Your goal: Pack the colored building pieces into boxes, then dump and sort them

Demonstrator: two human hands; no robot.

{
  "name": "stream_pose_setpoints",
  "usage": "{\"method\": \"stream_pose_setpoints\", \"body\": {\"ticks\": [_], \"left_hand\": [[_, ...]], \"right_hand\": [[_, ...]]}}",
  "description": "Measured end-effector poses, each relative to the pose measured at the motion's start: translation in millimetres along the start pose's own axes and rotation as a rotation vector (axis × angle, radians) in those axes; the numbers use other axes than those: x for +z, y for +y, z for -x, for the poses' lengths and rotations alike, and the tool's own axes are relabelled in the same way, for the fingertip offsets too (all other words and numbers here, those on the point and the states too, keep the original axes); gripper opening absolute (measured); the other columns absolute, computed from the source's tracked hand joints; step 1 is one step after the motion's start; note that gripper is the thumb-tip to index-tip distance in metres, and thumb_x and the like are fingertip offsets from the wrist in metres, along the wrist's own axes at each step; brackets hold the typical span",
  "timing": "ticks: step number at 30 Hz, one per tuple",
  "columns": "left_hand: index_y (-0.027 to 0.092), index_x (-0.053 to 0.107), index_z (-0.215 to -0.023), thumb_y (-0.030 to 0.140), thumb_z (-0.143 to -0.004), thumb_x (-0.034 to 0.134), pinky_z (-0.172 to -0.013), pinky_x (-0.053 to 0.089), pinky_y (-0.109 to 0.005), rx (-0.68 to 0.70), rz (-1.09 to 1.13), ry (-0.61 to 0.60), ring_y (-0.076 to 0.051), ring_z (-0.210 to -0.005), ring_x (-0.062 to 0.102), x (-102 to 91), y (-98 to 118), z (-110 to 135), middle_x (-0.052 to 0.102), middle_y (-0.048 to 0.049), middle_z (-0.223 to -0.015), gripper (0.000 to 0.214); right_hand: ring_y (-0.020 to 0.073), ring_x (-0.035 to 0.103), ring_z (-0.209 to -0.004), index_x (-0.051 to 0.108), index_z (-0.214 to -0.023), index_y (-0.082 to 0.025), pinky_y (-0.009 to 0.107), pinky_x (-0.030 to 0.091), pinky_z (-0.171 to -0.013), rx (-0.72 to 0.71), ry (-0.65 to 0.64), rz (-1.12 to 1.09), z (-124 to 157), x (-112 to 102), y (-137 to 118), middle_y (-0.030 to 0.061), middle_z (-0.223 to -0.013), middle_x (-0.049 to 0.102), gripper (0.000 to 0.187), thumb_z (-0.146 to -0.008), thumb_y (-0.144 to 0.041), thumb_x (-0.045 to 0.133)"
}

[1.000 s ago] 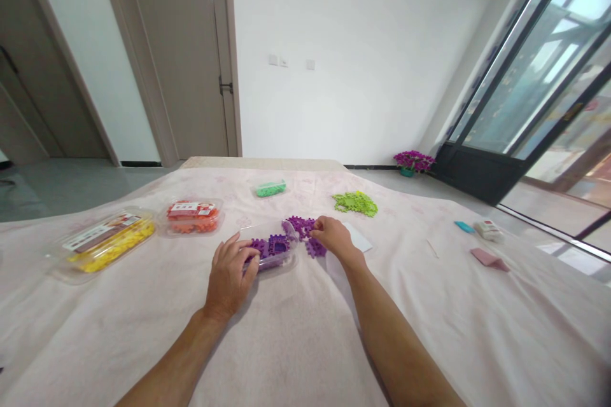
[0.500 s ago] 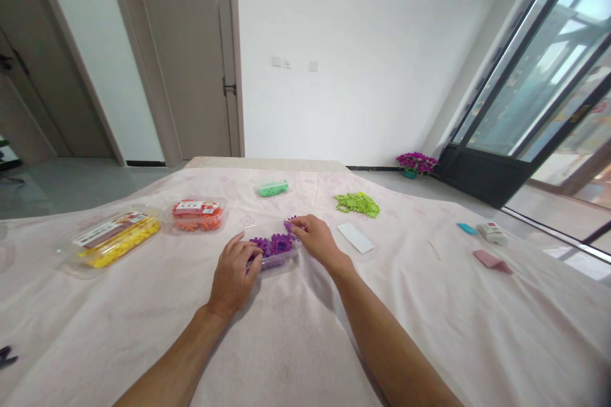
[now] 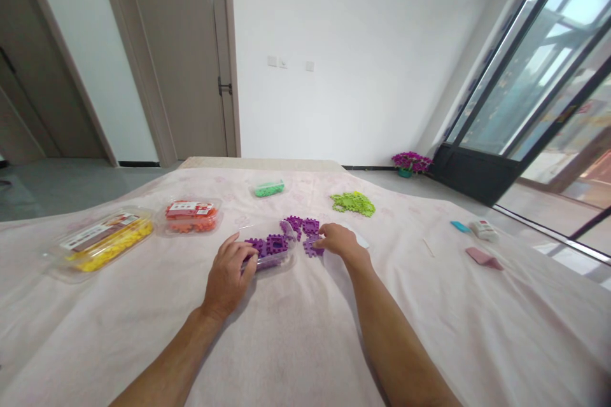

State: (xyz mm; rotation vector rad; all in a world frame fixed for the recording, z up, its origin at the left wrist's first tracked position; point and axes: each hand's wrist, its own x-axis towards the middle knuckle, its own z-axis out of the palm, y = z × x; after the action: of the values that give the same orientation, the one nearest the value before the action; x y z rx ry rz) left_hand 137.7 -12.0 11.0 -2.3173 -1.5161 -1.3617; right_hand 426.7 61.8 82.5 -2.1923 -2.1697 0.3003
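A clear plastic box (image 3: 279, 262) with several purple toothed building pieces (image 3: 277, 243) stands on the cloth before me. My left hand (image 3: 232, 270) grips its left side, with the thumb by the near wall and the fingers over the rim. To the right of the box, my right hand (image 3: 340, 241) pinches a purple toothed square piece (image 3: 311, 247) low over the cloth. More loose purple squares (image 3: 310, 226) lie just behind that piece, and some purple pieces rest at the box's far right corner. A white card (image 3: 360, 239) is partly hidden behind my right hand.
Lime-green pieces (image 3: 354, 203) lie in a pile farther back. Boxes of green (image 3: 270, 188), orange (image 3: 191, 216) and yellow pieces (image 3: 107, 245) stand to the back and left. On the right are a thin stick (image 3: 428, 247), a pink cloth (image 3: 484, 258), a blue item (image 3: 459, 227) and a small white packet (image 3: 484, 229).
My right hand has moved right, from the box's far right corner to beside the box. Purple pieces now lie outside the box on that side. The left hand stays on the box.
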Motion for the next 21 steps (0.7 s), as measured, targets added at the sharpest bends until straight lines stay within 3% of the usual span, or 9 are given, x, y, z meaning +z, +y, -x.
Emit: {"method": "stream_pose_setpoints", "body": {"ticks": [8,16,21], "left_hand": [[0.025,0.07,-0.098,0.028,-0.097,0.052,-0.118,0.04,-0.057,0.0,0.019,0.013,-0.027,-0.127,0.053,2.5,-2.6,0.9,0.07,-0.0064,-0.105,0.019],[0.025,0.07,-0.097,0.028,-0.097,0.051,-0.117,0.04,-0.057,-0.004,0.022,0.016,-0.027,-0.126,0.054,2.3,-0.7,0.6,0.07,-0.0066,-0.104,0.019],[0.024,0.07,-0.096,0.028,-0.097,0.052,-0.117,0.041,-0.056,0.0,0.024,0.025,-0.027,-0.126,0.054,2.4,-1.2,0.9,0.071,-0.007,-0.104,0.018]], "right_hand": [[0.0276,0.068,-0.108,0.072,-0.114,-0.026,0.03,0.046,-0.076,-0.015,-0.007,-0.008,-4.9,8.7,0.6,0.0081,-0.121,0.072,0.048,-0.07,-0.04,0.084],[0.0216,0.067,-0.093,0.071,-0.104,-0.024,0.025,0.038,-0.068,-0.085,0.007,-0.105,-3.4,3.5,1.5,0.003,-0.101,0.075,0.037,-0.07,-0.03,0.082],[0.0206,0.067,-0.093,0.072,-0.108,-0.024,0.025,0.039,-0.069,-0.085,0.014,-0.137,-6.0,6.8,5.3,0.0031,-0.104,0.075,0.034,-0.074,-0.028,0.077]]}}
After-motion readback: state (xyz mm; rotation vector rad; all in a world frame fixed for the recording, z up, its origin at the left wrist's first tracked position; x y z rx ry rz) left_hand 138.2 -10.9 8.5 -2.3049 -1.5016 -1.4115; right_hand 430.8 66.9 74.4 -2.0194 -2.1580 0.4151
